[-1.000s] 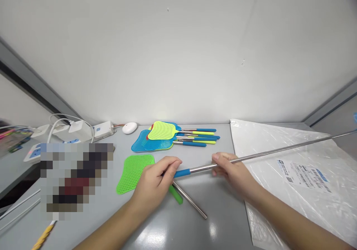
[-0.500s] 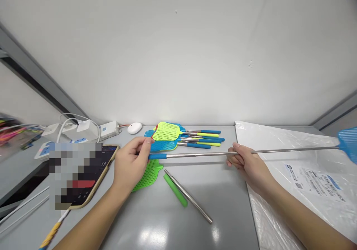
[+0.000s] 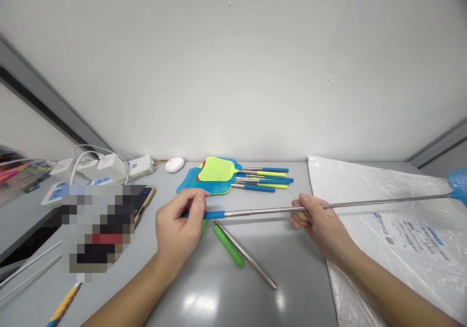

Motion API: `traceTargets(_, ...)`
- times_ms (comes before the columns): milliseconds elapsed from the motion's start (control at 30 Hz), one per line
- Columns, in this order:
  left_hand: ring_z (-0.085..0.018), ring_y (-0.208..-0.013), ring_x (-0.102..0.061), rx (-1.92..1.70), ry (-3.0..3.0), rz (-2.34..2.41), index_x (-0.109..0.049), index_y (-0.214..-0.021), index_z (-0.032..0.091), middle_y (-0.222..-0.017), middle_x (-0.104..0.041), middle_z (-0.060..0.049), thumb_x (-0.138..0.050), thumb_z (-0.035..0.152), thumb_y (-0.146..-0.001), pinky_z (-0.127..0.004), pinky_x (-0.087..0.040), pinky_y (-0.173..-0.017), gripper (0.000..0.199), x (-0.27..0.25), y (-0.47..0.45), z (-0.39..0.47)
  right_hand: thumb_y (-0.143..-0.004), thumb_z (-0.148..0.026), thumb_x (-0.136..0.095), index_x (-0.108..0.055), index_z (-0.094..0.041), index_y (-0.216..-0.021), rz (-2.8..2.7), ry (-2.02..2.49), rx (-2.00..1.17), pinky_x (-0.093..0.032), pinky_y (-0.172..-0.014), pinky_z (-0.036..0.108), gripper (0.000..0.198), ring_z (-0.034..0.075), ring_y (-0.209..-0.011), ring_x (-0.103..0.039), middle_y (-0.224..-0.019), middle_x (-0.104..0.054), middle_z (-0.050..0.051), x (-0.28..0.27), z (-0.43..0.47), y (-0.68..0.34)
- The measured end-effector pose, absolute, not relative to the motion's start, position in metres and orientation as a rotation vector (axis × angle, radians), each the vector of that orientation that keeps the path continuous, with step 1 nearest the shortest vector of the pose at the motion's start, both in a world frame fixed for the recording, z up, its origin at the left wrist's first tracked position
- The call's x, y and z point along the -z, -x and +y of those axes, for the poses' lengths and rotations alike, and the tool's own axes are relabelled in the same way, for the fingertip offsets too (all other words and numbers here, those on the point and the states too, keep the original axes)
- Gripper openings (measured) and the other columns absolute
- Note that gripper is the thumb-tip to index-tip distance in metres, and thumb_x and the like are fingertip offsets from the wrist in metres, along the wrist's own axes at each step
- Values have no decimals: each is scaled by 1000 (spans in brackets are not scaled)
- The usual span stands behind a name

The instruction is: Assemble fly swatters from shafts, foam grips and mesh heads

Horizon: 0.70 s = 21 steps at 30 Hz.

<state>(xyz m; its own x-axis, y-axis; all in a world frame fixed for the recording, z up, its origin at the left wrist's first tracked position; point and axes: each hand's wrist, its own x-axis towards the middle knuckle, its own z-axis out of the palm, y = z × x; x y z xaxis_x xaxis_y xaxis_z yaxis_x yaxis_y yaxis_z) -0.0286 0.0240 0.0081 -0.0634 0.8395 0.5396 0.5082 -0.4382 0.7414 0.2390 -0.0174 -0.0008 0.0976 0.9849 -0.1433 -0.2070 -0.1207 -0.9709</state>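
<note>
Left of centre, the left hand is wrapped round the blue handle of a steel-rodded, blue-meshed fly swatter. Lower centre, glossy grey tabletop gives room — to the edge of the white plastic bag. Right of centre, the right hand grips the rod — long axis near-level, mesh head pointing to the right frame edge.

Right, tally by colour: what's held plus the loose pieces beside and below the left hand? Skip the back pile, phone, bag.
Blue: 1 (perforated flyswatter with a metal shaft, in both hands)
Green: 2 (loose cylindrical grip; a piece mostly hidden behind the left hand)
Silver: 1 (slim metal tube)
Total: 4
</note>
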Motion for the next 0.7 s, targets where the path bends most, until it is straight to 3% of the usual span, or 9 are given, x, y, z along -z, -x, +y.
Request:
traceTargets(267,-11,-53,-47,-1402,-1983,1496,-67,-79,20,-59,-55,3,-53,28,-89,-23,-37,-51,19,-10,29,24,-89,-46,-55,-31,-23,-57,-906,1190,-1338,-32,-57,29,47,11,-53,-23,-58,-21,-7,4,-17,-236)
traceTargets(467,-8,-46,-38,-1264,-2265,1516,-61,-59,18,-48,-43,5,-55,34,-87,-22,-33,-49,33,-12,34,36,-89,-52,-53,-31,-22,-52,-924,1215,-1297,-36,-60,29,53,12,-53,-31,-54,-25,-6,6,-11,-245)
traceTargets(600,-8,-46,-40,-1294,-2358,1598,-60,-57,18,-48,-47,4,-53,36,-87,-22,-34,-50,36,-17,55,51,-91,-51,-50,-38,-20,-51,-813,1104,-1227,-39,-59,28,52,10,-49,-26,-53,-27,-6,-1,-4,-256)
traceTargets(700,-9,-47,-43,-1277,-2432,1597,-59,-56,19,-48,-50,3,-52,37,-86,-22,-35,-51,36,-19,72,62,-92,-48,-47,-50,-19,-55,-671,1024,-1143,-41,-57,28,46,10,-48,-32,-54,-35,-5,-7,3,-269)
